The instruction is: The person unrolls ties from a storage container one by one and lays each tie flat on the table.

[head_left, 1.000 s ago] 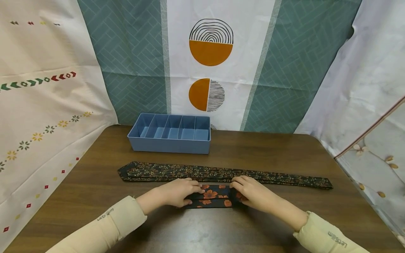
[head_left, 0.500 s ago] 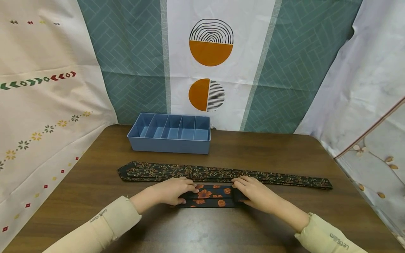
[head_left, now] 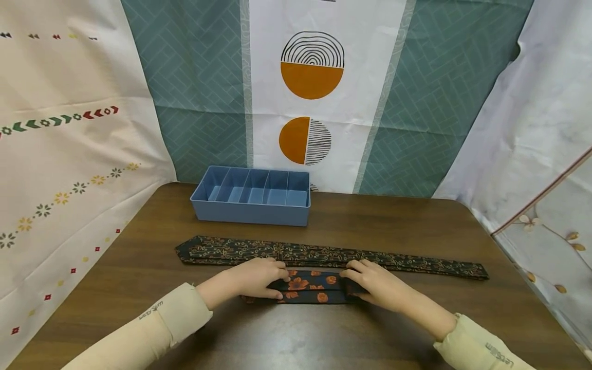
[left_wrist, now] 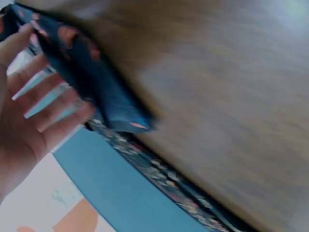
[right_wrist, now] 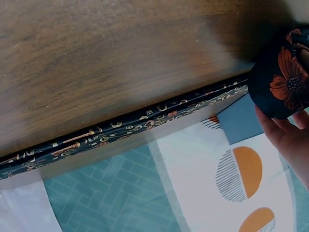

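Note:
A black necktie with orange flowers [head_left: 298,283] lies across the table between my hands, one end bundled into a roll [right_wrist: 270,92]. My right hand [head_left: 376,284] grips that roll, fingers curled over its far side and thumb at the near side. My left hand [head_left: 256,277] rests at the tie's other end; in the left wrist view its fingers [left_wrist: 53,96] are spread and nearly straight, their tips at the tie's edge. The tie's left end is partly hidden under this hand in the head view. Just beyond, a second necktie, dark with small gold patterns [head_left: 319,253], lies stretched out flat.
A blue box with several compartments [head_left: 252,211] stands at the back left of the brown wooden table [head_left: 384,221]. Patterned cloths [head_left: 203,92] hang behind and at both sides.
My left hand has shifted a little left along the floral tie, and the stretch showing between the hands has moved left. My right hand stays at the roll, which has turned slightly.

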A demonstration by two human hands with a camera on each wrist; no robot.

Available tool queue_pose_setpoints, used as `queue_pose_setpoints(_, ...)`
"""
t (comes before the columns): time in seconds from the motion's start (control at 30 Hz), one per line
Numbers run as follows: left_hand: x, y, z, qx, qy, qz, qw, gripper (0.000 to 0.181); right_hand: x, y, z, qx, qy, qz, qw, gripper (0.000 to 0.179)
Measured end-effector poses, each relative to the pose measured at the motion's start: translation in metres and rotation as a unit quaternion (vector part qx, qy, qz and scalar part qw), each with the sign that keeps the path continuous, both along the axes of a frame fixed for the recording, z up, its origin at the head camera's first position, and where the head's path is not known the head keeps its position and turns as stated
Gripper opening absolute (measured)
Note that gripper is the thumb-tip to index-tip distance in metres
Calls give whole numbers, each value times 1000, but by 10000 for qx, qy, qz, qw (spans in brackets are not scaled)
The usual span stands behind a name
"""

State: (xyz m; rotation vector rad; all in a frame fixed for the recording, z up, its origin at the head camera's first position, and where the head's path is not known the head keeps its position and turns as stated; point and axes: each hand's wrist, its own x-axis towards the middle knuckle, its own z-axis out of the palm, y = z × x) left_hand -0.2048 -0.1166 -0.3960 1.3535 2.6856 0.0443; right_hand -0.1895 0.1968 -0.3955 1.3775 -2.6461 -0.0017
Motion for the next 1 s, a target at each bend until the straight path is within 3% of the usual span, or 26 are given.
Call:
queue_pose_setpoints(0.2,2,22,2,-139,478,-153,9986,34,-2,3,0,-53,-83,56,9999,47)
queue_pose_setpoints(0.7,-6,71,0,-589,125,-750,9954,61,-3,0,4,76,-180,-45,9998,43)
queue_pose_setpoints(1.0,-4,80,-3,-907,96,-697,9934,57,-1,-1,6,83,-310,-43,9995,36)
